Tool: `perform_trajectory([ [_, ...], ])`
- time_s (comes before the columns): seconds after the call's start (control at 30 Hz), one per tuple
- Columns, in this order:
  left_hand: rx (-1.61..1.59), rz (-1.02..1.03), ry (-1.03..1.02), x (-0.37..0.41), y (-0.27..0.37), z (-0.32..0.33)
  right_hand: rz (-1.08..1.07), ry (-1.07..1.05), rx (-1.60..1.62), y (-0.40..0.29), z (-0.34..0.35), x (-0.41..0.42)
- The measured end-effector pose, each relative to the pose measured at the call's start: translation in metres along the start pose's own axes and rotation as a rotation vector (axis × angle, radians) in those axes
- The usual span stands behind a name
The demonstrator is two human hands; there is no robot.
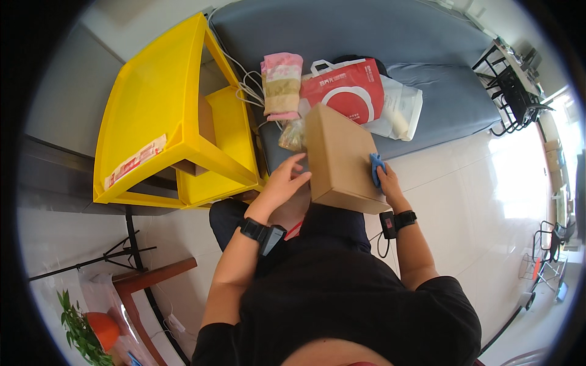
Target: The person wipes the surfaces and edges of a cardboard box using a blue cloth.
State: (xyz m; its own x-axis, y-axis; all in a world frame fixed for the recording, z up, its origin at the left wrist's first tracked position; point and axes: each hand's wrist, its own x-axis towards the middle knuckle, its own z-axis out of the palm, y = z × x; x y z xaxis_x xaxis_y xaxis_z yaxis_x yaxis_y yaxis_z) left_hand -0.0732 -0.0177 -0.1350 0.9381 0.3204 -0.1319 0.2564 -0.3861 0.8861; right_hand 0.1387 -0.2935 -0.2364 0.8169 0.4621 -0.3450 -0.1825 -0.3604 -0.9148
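A brown cardboard box [345,158] is tilted above my lap, its lower edge by my thigh. My right hand [391,183] holds a folded blue cloth [377,168] against the box's right side. To the left of the box is my left hand [286,183], fingers apart and nothing in it. Its thumb tip comes close to the box's edge; whether they touch I cannot tell. What bears the box from below is hidden. Just beyond my left hand, a clear plastic bag [291,136] with small items lies on the grey sofa [348,32].
A red and white carrier bag [350,91], a translucent white bag [405,110] and a folded pink and beige towel [282,84] lie on the sofa. At left stands a yellow shelf cart [146,100] holding a flat packet [136,161]. White cables [249,84] run between cart and towel.
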Motion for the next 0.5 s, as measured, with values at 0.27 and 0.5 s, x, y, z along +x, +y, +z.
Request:
perform_trajectory([
  [0.27,0.129,0.129,-0.171,0.012,-0.005,0.033,0.085,0.078,0.449,0.028,-0.001,-0.012],
  [0.5,0.054,0.259,-0.004,0.027,0.017,0.023,0.054,0.096,0.541,0.011,-0.004,-0.011],
])
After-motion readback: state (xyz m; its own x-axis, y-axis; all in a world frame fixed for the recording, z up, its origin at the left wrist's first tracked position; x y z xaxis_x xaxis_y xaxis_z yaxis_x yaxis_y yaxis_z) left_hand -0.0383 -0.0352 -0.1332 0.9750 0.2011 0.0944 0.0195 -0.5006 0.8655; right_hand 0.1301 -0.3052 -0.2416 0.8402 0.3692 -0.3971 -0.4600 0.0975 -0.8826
